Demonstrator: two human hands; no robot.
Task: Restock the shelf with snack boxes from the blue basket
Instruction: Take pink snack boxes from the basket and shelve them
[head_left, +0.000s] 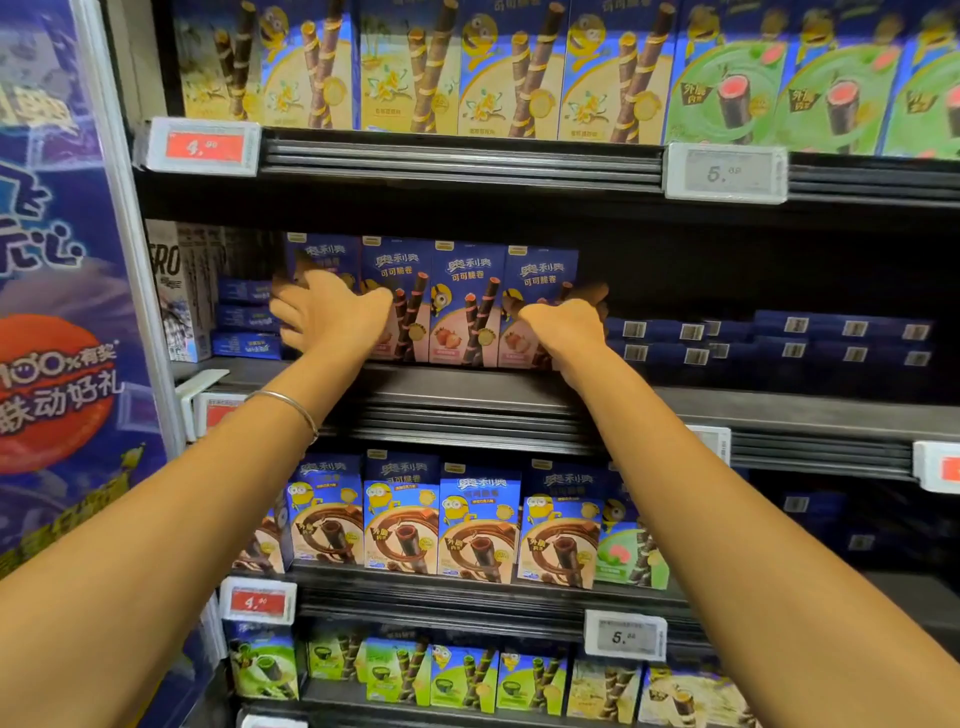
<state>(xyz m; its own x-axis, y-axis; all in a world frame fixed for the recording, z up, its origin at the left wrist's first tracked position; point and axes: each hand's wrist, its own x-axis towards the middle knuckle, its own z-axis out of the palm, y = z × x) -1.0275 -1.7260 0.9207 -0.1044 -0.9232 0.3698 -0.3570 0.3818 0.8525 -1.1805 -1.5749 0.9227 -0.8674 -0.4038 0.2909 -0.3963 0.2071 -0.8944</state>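
A row of several blue-and-pink snack boxes (462, 304) stands upright on the middle shelf (467, 387). My left hand (327, 312) wraps its fingers round the left end of the row, thumb across the front of the second box. At the right end, my right hand (563, 322) curls over the outer edge of the last box. Both arms reach forward over the shelf edge. The blue basket is not in view.
Flat dark blue boxes (769, 340) lie stacked to the right on the same shelf, and a few more (244, 322) at the left. Yellow and green boxes fill the shelf above, brown ones (441, 525) the shelf below. A blue promotional panel (57, 312) stands at left.
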